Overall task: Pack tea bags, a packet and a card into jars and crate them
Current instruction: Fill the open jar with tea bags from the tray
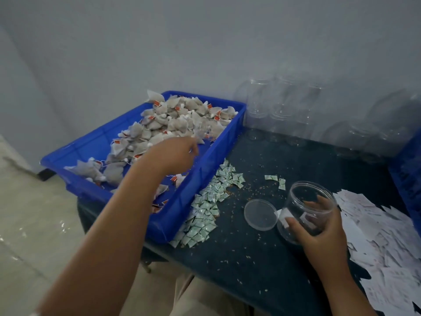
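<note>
A blue crate (218,156) on the left of the dark table holds a heap of grey pyramid tea bags (173,124) with red tags. My left hand (175,153) reaches over the crate, its fingers down among the tea bags; whether it holds one I cannot tell. My right hand (323,226) grips a clear open jar (307,208), tilted toward the crate, with a white card inside. The jar's clear lid (260,214) lies flat on the table just left of it. Small green-white packets (209,201) lie in a strip beside the crate.
Empty clear jars (280,106) stand in a row along the wall at the back. A pile of white cards (382,247) covers the table's right side. Another blue crate (410,179) shows at the right edge. Loose crumbs dot the tabletop (250,258).
</note>
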